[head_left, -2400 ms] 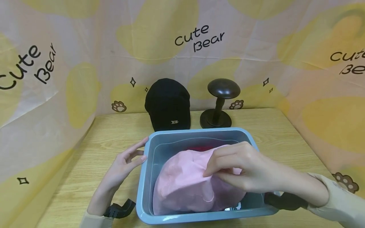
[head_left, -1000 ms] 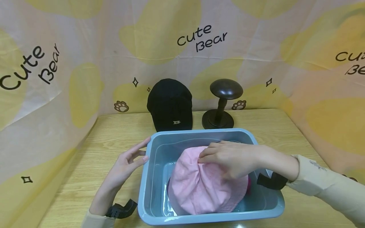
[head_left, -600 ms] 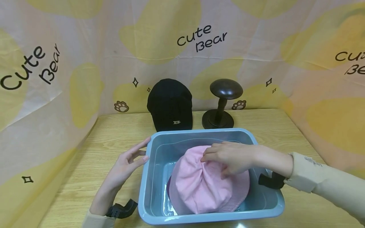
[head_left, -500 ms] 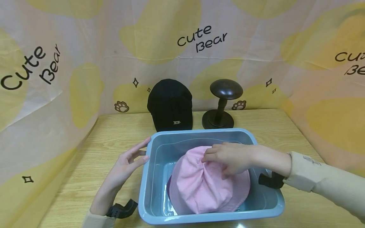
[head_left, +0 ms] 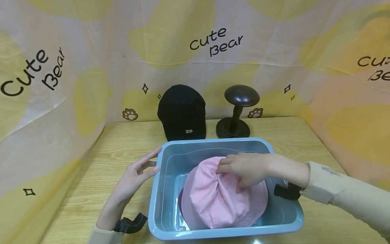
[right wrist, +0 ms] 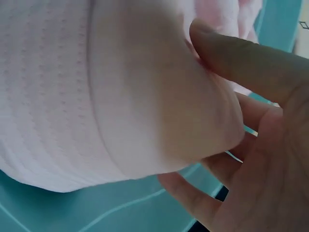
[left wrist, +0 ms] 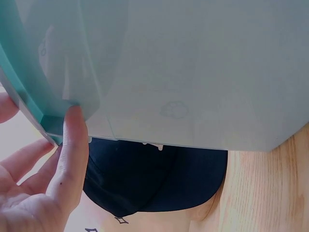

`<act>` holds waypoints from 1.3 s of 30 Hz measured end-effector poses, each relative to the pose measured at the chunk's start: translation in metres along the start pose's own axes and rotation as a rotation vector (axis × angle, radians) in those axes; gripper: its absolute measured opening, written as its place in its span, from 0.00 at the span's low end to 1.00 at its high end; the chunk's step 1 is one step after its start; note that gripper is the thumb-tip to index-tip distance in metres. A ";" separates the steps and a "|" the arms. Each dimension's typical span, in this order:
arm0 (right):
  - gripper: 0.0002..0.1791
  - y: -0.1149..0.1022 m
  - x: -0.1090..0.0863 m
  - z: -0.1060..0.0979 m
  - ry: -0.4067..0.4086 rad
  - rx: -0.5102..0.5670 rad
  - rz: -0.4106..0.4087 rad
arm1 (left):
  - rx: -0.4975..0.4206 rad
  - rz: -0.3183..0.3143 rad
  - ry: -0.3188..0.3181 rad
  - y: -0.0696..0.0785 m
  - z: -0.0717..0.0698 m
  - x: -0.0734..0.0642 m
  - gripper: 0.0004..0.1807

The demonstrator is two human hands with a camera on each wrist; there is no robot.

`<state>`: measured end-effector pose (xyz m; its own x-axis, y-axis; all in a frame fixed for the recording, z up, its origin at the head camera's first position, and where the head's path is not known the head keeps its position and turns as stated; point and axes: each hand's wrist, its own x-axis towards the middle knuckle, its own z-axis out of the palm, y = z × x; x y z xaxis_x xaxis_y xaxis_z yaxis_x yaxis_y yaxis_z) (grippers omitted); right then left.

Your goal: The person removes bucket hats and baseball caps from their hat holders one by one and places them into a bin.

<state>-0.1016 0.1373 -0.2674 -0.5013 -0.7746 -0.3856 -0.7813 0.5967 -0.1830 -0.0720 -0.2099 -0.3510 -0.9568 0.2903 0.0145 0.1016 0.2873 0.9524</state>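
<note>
A pink bucket hat (head_left: 223,200) lies crown up inside a light-blue plastic bin (head_left: 182,234). My right hand (head_left: 243,169) pinches the top of its crown, and the cloth puckers into folds below the fingers. In the right wrist view the thumb (right wrist: 241,55) presses one side of the bucket hat (right wrist: 159,106), the other fingers the far side. A sliver of something dark purple (head_left: 180,200) shows under the hat's left brim; the rest is hidden. At the bin's left rim my left hand (head_left: 135,173) touches the outside with extended fingers, as in the left wrist view.
Behind the bin a black baseball cap (head_left: 181,112) stands on the wooden table (head_left: 122,139). To its right is a dark mushroom-shaped hat stand (head_left: 237,112). A patterned cloth (head_left: 170,40) encloses the back and sides.
The pink bucket hat has come down from a tilted position to brim down in the bin, shifting right with my right hand. Lately it has barely moved. My left hand stays at the rim.
</note>
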 end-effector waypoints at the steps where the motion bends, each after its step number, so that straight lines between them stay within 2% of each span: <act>1: 0.33 0.000 -0.001 -0.002 0.008 0.009 -0.006 | -0.002 0.003 0.000 0.000 0.000 0.000 0.30; 10: 0.26 -0.002 -0.010 -0.013 0.133 0.019 -0.074 | -0.004 0.028 0.003 0.000 0.001 0.000 0.31; 15: 0.21 0.000 -0.010 -0.018 0.191 0.027 -0.081 | 0.000 0.022 0.010 0.000 0.001 0.000 0.31; 19: 0.20 0.004 -0.010 -0.023 0.225 0.026 -0.086 | 0.002 0.012 0.009 0.000 0.001 0.000 0.31; 25: 0.20 0.008 -0.008 -0.030 0.273 0.047 -0.137 | -0.002 0.012 0.006 0.000 0.000 0.001 0.31; 33: 0.22 0.006 -0.007 -0.045 0.296 0.026 -0.095 | -0.006 0.014 -0.001 0.000 0.000 0.000 0.31; 39: 0.23 0.004 -0.004 -0.058 0.350 0.030 -0.102 | -0.001 0.006 0.005 0.001 0.000 -0.001 0.31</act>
<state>-0.1239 0.1308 -0.2137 -0.5220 -0.8523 -0.0320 -0.8254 0.5143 -0.2327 -0.0709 -0.2103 -0.3503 -0.9575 0.2877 0.0216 0.1071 0.2849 0.9526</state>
